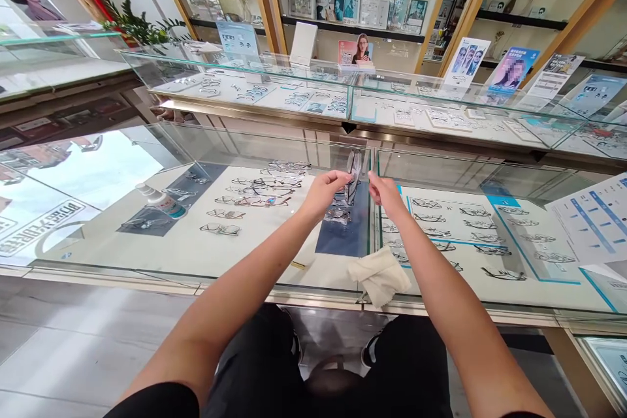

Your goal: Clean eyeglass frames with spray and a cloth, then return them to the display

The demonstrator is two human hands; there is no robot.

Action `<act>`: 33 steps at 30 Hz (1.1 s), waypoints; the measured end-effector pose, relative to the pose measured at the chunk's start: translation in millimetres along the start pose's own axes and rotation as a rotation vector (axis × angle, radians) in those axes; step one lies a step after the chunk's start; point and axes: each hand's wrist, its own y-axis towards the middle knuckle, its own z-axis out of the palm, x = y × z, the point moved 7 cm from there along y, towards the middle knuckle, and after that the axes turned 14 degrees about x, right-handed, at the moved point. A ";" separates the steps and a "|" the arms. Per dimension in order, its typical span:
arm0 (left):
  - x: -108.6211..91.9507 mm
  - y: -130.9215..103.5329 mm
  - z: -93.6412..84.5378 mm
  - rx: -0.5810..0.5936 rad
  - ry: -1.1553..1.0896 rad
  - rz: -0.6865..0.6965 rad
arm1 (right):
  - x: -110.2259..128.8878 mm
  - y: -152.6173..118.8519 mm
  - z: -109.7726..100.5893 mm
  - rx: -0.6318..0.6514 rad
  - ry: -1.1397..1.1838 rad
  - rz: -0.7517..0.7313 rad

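A pair of glasses (353, 176) stands on edge above the glass counter, pinched between the thumb and fingers of my left hand (326, 192). Just to its right, my right hand (385, 194) is closed with curled fingers. A small gap separates it from the glasses, and whatever it may hold is hidden. Below my hands a cream cloth (379, 274) lies crumpled over the counter's front edge. Off to the left stands a white spray bottle (161, 201) with a label, on the glass top.
Under the glass of the counter (274, 261) lie several rows of glasses (259, 192), with more frames (473, 235) at the right. A printed sheet (595, 219) is at the right edge. Behind runs a second glass case (353, 95) topped with advertising cards (512, 72).
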 end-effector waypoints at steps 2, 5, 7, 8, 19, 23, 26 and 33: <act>5.6 -1.2 -0.8 0.022 -0.033 -0.001 | 3.4 -2.5 7.4 0.014 -0.054 -0.034; 8.0 -2.0 -1.8 0.054 -0.047 0.015 | 7.7 -4.8 16.0 0.014 -0.074 -0.088; 7.0 -3.7 -2.2 0.058 -0.034 0.024 | 10.0 -6.2 20.3 0.010 -0.083 -0.094; 6.3 -4.8 -2.0 0.058 -0.028 0.025 | 11.4 -7.2 21.8 0.004 -0.090 -0.093; -0.9 -8.1 2.3 0.067 -0.045 0.069 | 17.9 -14.4 14.7 -0.067 -0.138 -0.143; -1.9 -7.3 -2.3 0.053 -0.037 0.073 | 18.3 -14.6 10.6 -0.082 -0.139 -0.132; 0.9 -4.8 -11.0 0.015 -0.053 0.054 | 18.7 -15.6 5.3 -0.127 -0.116 -0.114; 9.3 4.6 -28.3 -0.021 -0.269 0.016 | 13.3 -14.0 -5.8 -0.168 0.001 -0.055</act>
